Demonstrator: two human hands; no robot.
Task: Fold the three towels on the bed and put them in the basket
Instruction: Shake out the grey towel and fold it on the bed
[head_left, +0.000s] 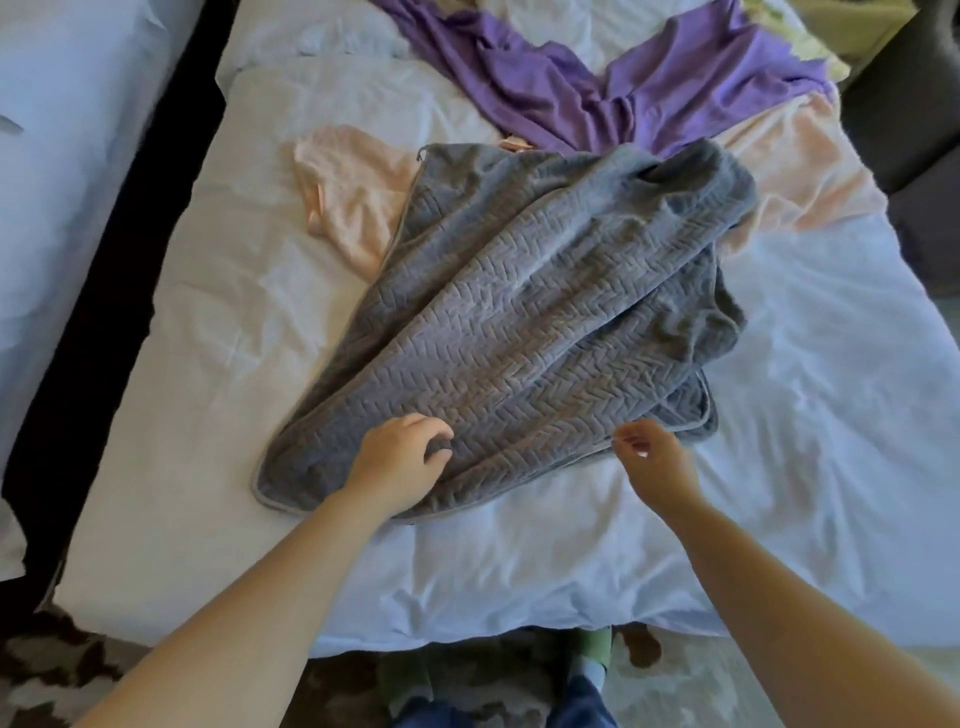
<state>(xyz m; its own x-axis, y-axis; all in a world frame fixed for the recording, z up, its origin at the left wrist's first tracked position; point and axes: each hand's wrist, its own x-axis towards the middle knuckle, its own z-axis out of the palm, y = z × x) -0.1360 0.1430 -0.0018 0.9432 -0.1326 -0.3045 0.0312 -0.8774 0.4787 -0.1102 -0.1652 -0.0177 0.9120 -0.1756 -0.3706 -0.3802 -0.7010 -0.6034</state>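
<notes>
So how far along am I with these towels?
Done: nothing folded. In hand: left hand and right hand pinch the rumpled grey towel at its near edge. To do: peach towel, purple towel, both unfolded; no basket in view.

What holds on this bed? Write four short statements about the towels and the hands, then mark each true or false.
1. The grey towel lies partly over the peach towel. True.
2. The purple towel is folded flat. False: it lies crumpled at the far end of the bed.
3. The left hand is on the grey towel. True.
4. The right hand holds the purple towel. False: it pinches the grey towel's near edge.
</notes>
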